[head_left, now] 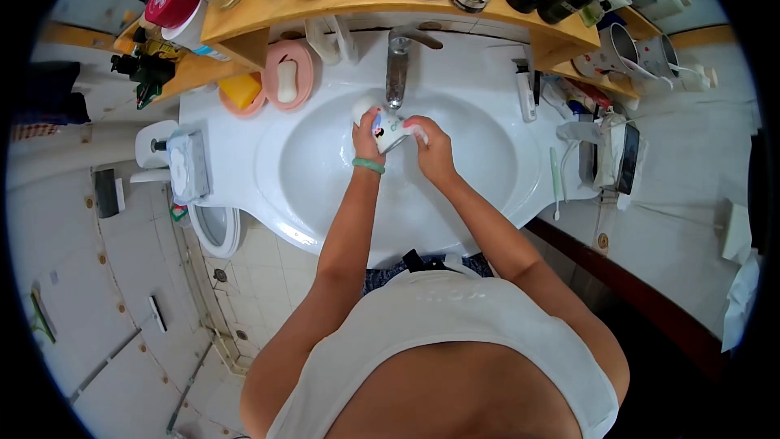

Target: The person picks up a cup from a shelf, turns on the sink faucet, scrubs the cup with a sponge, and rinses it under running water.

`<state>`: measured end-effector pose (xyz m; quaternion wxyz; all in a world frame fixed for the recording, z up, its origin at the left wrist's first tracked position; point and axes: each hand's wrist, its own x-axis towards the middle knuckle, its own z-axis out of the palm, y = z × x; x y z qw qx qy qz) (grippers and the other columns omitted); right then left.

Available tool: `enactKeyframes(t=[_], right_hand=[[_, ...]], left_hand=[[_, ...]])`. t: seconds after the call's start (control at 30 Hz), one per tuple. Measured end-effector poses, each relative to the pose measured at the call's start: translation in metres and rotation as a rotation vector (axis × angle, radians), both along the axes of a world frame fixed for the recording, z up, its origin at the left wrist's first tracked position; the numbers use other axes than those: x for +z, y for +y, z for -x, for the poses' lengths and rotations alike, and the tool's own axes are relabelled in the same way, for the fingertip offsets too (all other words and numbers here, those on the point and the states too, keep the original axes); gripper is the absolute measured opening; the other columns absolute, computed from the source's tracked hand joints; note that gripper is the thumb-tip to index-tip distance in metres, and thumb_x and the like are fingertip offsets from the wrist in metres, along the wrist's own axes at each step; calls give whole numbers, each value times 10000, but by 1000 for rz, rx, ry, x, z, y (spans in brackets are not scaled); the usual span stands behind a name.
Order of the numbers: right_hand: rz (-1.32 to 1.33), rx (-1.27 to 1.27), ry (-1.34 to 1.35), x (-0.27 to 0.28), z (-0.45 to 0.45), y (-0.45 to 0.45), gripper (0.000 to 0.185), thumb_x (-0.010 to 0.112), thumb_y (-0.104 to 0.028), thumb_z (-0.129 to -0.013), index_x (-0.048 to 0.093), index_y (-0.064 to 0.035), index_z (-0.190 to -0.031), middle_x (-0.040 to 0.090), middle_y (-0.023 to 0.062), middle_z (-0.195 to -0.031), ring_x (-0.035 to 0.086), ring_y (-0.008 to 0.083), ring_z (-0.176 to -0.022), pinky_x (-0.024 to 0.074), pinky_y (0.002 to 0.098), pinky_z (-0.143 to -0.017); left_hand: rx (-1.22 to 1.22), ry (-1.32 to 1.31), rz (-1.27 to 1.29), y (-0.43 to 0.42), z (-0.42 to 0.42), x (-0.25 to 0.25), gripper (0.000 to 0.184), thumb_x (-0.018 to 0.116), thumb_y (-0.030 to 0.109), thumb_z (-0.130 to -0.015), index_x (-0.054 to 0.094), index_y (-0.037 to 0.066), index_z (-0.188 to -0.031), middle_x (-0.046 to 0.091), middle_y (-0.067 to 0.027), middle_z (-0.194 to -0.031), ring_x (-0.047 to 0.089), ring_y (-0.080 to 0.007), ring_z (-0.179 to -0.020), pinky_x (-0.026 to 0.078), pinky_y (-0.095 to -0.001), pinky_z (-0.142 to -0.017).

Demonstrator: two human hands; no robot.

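Over the white sink basin (325, 171), my left hand (367, 134) is wrapped round a white cup (392, 132) with a small coloured print. A green bangle (369, 165) circles my left wrist. Just right of the cup, my right hand (432, 150) is closed on something whitish at the cup's side, too small to name. The metal faucet (397, 73) stands right above the cup, its spout close to the rim.
A wooden shelf (479, 20) crowded with bottles and jars spans the back. Pink soap dishes (302, 89) hold white soap and a yellow block at the back left. A tube (526, 93) and a toothbrush (556, 183) lie on the right; a tissue pack (188, 167) sits left.
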<state>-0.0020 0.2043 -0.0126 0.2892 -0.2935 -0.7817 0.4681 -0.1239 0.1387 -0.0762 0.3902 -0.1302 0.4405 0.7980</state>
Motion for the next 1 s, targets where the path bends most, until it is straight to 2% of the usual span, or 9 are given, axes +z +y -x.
enactKeyframes(t=[0.07, 0.1, 0.17, 0.27, 0.53, 0.63, 0.67, 0.83, 1.0], right_hand=[[352, -44, -170, -10, 1, 6, 153, 488, -3, -891, 591, -37, -998, 615, 129, -1074, 606, 278, -930, 485, 327, -807], [351, -48, -166, -13, 2, 6, 153, 488, -3, -891, 591, -37, -998, 615, 129, -1074, 606, 278, -930, 485, 327, -807], [882, -117, 16, -18, 4, 8, 180, 462, -26, -920, 599, -51, -1034, 618, 106, -1037, 603, 221, -896, 501, 328, -764], [1189, -269, -12, -21, 8, 8, 208, 438, -33, -935, 594, -47, -1072, 594, 96, -1035, 577, 195, -891, 508, 330, -729], [1358, -483, -6, -34, -2, -2, 236, 485, -38, -907, 601, -75, -1110, 574, 96, -982, 546, 196, -845, 503, 336, -725], [762, -333, -52, -40, -12, 12, 280, 534, -65, -898, 595, -66, -1172, 634, 110, -999, 592, 178, -892, 458, 265, -833], [760, -331, -54, -26, -12, 10, 280, 534, -65, -898, 595, -66, -1172, 634, 110, -999, 592, 178, -892, 458, 265, -833], [-55, 224, -27, 19, -14, -9, 432, 538, 56, -818, 559, -88, -1225, 531, 129, -1281, 431, 320, -1246, 368, 366, -1018], [-333, 394, -166, -1, -12, 1, 500, 513, 99, -789, 534, -93, -1250, 488, 124, -1323, 357, 355, -1290, 326, 440, -1062]], left_hand=[[-10, -49, -77, -4, -5, 0, 280, 624, 314, -815, 579, 85, -969, 606, -51, -866, 608, -203, -801, 506, -356, -754], [9, -96, -118, -6, -6, 1, 293, 611, 335, -827, 576, 94, -990, 609, -54, -896, 606, -209, -838, 501, -368, -786], [29, -143, -161, -6, -7, -3, 306, 598, 355, -839, 573, 103, -1010, 612, -57, -926, 605, -215, -874, 496, -379, -817], [58, -158, -151, -13, -12, -11, 350, 567, 397, -853, 562, 112, -1055, 608, -56, -992, 591, -223, -941, 476, -393, -865], [-77, -93, -108, -12, -14, -17, 447, 469, 405, -888, 501, 57, -1167, 593, -85, -1087, 570, -248, -1029, 452, -415, -910], [-137, -92, -105, -18, -10, -3, 410, 524, 310, -870, 497, 31, -1169, 594, -102, -1076, 586, -241, -999, 474, -389, -882], [-195, -88, -122, -20, -11, 1, 398, 576, 252, -849, 496, 28, -1169, 596, -101, -1068, 596, -226, -978, 488, -369, -858], [-430, 213, -4, -21, -17, 8, 469, 686, 66, -746, 493, 27, -1172, 604, -79, -1041, 608, -182, -934, 510, -312, -795], [-519, 571, 237, -22, -8, 15, 554, 758, 44, -664, 500, 23, -1154, 609, -77, -1028, 604, -169, -918, 509, -304, -784]])
